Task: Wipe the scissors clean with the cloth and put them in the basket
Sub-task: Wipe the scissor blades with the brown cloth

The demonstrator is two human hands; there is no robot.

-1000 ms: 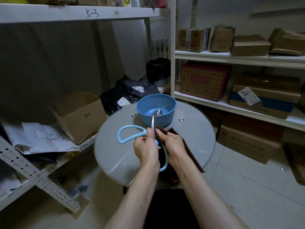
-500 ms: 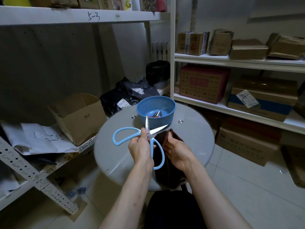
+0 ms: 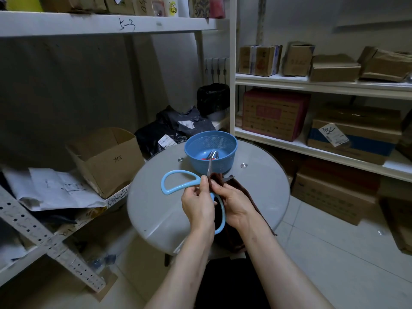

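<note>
Just in front of the blue basket [image 3: 210, 150], the left hand [image 3: 197, 205] grips the open scissors [image 3: 181, 182] near the pivot. The right hand [image 3: 236, 205] presses the soft brown cloth [image 3: 223, 178] on one blade, probably. They look stiff, light and sharp; the handles are safest.

Blue-handled scissors [image 3: 178, 182] open, cloth-wrapped blade [image 3: 217, 178] — basket [image 3: 210, 152] behind

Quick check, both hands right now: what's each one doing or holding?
Left hand: closed on the open blue-handled scissors near the pivot.
Right hand: closed on the dark brown cloth, pressing it against a blade.
</note>
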